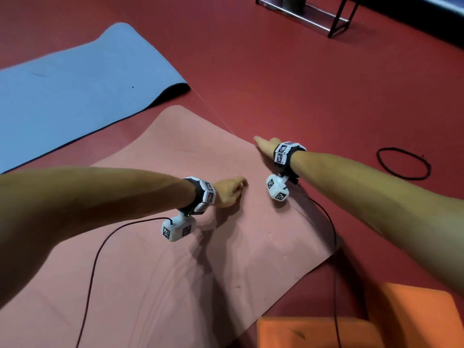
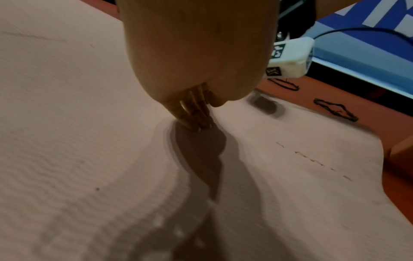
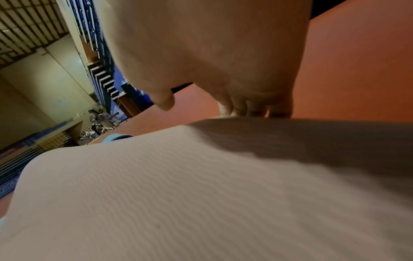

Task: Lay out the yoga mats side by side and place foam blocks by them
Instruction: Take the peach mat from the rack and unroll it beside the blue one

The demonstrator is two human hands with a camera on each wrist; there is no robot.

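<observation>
Nearest the viewer, two orange rectangular foam blocks (image 1: 319,332) lie on the red floor (image 1: 301,71) just beside the pink mat's right edge, at its near end, the second block (image 1: 414,312) close to the first on its right. A thin dark cable (image 1: 335,272) crosses the first block and runs up toward the right wrist. The pink thin foam yoga mat (image 1: 155,272) lies unrolled on the floor, wrinkled in its middle, with its far end lifted in a low hump. The left hand (image 1: 229,192) rests on the mat near the middle of its width; the left wrist view shows its straight fingers (image 2: 194,114) pressing tips-down into the surface, gripping nothing. The right hand (image 1: 266,144) is at the mat's right edge toward the far end; the right wrist view shows its fingers (image 3: 252,107) extended over that raised edge, thumb apart, and whether they curl under the edge cannot be told. A black cord loop (image 1: 404,163) lies on the floor well right of the mat; the left wrist view shows another such loop (image 2: 335,110) there too. Left of the pink mat, apart from it by a strip of floor, the blue foam yoga mat (image 1: 75,91) lies flat, its far right corner curled up. A dark metal-framed rack (image 1: 316,16) stands at the far side of the floor.
</observation>
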